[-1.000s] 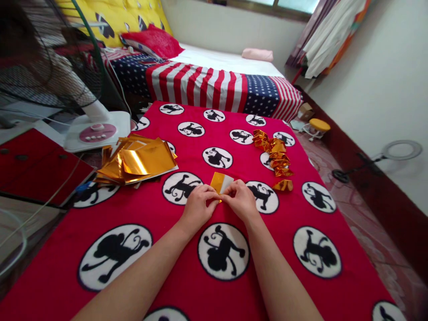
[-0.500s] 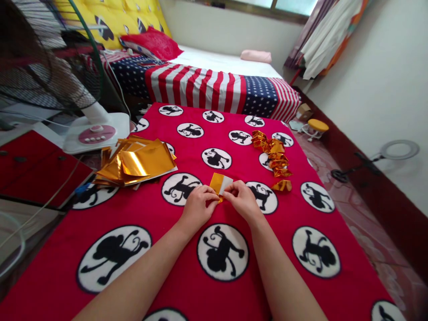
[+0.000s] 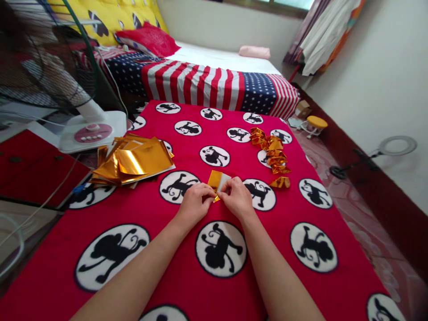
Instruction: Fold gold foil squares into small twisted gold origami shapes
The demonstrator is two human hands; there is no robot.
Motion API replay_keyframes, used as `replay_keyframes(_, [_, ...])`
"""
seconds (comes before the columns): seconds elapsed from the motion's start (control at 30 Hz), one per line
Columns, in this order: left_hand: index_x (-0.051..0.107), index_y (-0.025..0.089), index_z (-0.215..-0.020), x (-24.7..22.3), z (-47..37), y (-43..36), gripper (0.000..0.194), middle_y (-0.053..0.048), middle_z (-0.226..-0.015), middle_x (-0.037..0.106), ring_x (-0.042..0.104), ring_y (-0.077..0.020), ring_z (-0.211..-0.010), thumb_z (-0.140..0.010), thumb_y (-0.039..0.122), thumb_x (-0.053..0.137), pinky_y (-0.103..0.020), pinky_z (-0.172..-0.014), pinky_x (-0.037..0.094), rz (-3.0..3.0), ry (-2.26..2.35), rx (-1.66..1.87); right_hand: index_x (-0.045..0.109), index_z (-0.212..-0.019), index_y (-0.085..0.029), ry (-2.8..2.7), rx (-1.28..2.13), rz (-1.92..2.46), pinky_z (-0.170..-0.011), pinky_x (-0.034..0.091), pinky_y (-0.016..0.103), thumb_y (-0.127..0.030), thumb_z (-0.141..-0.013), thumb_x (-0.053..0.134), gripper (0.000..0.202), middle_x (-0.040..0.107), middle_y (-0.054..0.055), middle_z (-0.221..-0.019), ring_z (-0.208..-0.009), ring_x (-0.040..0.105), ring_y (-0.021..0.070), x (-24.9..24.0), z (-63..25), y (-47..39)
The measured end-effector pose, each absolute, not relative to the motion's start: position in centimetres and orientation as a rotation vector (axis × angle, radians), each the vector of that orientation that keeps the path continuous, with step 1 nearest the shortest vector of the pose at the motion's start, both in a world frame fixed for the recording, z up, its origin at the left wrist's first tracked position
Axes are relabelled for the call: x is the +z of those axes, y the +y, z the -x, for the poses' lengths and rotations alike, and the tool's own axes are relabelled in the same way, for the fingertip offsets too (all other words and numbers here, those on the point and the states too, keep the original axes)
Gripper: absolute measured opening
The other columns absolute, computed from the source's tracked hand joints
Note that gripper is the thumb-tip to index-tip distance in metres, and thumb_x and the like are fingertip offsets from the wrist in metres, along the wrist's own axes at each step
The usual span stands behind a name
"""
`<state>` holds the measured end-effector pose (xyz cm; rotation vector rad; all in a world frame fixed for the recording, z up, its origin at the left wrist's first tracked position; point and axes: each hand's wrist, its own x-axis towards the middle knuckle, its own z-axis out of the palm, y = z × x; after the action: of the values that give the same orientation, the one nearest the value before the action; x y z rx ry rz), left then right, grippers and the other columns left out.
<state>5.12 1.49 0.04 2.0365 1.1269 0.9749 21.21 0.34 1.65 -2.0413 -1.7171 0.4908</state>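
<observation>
A small, partly folded sheet of gold foil paper (image 3: pixel 214 179) lies on the red monkey-print cloth (image 3: pixel 160 249), gold on its left and white on its right. My left hand (image 3: pixel 198 199) pinches its near left edge. With thumb and fingertips, my right hand (image 3: pixel 237 196) closes on the near right corner, where a small gold flap shows between both hands. The fingertips hide part of the fold. Left of my hands is a loose pile of gold foil sheets (image 3: pixel 143 156). To the right, several folded gold foil pieces (image 3: pixel 277 156) form a row.
A fan on a white base (image 3: pixel 113 129) stands by the left edge. Beyond the cloth is a bed with a striped, starred cover (image 3: pixel 200 82). A yellow stool (image 3: pixel 317 121) and a ring-light stand (image 3: pixel 371 156) are on the floor at right.
My right hand has shifted slightly left, closer to my left hand, at the near edge of the foil paper. The whole view has moved a little; the pile and folded row look the same.
</observation>
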Motion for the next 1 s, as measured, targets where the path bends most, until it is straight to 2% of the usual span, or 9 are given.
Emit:
replay_keyframes(0.3, [0.075, 0.02, -0.073, 0.1, -5.1, 1.1, 0.016, -0.003, -0.089, 0.072, 0.064, -0.0169, -0.086, -0.075, 0.007, 0.067, -0.033, -0.084, 0.05, -2.058, 1.129, 0.967, 0.063, -0.067, -0.022, -1.693, 0.506, 2.078, -0.06, 0.032, 0.024, -0.031, -0.072, 0.069, 0.011, 0.055, -0.002, -0.086, -0.07, 0.051, 0.0108, 2.0, -20.9, 0.4])
replay_keyframes(0.57, [0.069, 0.02, -0.073, 0.3, -5.7, 0.3, 0.005, -0.003, -0.088, 0.068, 0.061, -0.0192, -0.088, -0.076, 0.016, 0.072, -0.035, -0.083, 0.049, -2.129, 1.229, 0.965, 0.063, -0.064, -0.023, -1.667, 0.472, 2.136, -0.059, 0.03, 0.026, -0.029, -0.069, 0.067, 0.009, 0.057, -0.002, -0.084, -0.071, 0.053, 0.013, 2.1, -20.7, 0.7])
replay_keyframes(0.73, [0.07, 0.022, -0.084, 0.5, -5.8, -0.1, 0.008, -0.003, -0.094, 0.067, 0.06, -0.0201, -0.091, -0.08, 0.016, 0.067, -0.036, -0.084, 0.047, -2.225, 1.253, 0.924, 0.062, -0.072, -0.023, -1.633, 0.387, 2.112, -0.059, 0.03, 0.026, -0.029, -0.075, 0.064, 0.007, 0.06, -0.001, -0.082, -0.073, 0.055, 0.0145, 1.7, -20.8, 0.8])
replay_keyframes(0.9, [0.069, 0.022, -0.078, 0.9, -5.8, -0.1, 0.01, -0.002, -0.095, 0.068, 0.058, -0.0201, -0.091, -0.082, 0.015, 0.064, -0.037, -0.081, 0.042, -2.257, 1.28, 0.862, 0.064, -0.085, -0.023, -1.495, 0.358, 2.082, -0.064, 0.035, 0.027, -0.032, -0.085, 0.056, 0.012, 0.066, 0.001, -0.084, -0.074, 0.058, 0.0165, 1.4, -21.5, 1.4])
replay_keyframes(1.0, [0.068, 0.022, -0.077, 1.1, -5.7, 0.0, 0.011, -0.002, -0.096, 0.069, 0.057, -0.0205, -0.092, -0.082, 0.014, 0.062, -0.037, -0.081, 0.041, -2.27, 1.271, 0.835, 0.066, -0.087, -0.021, -1.538, 0.231, 1.971, -0.074, 0.04, 0.029, -0.034, -0.087, 0.057, 0.016, 0.066, 0.004, -0.092, -0.085, 0.058, 0.0194, 1.7, -21.9, 2.4])
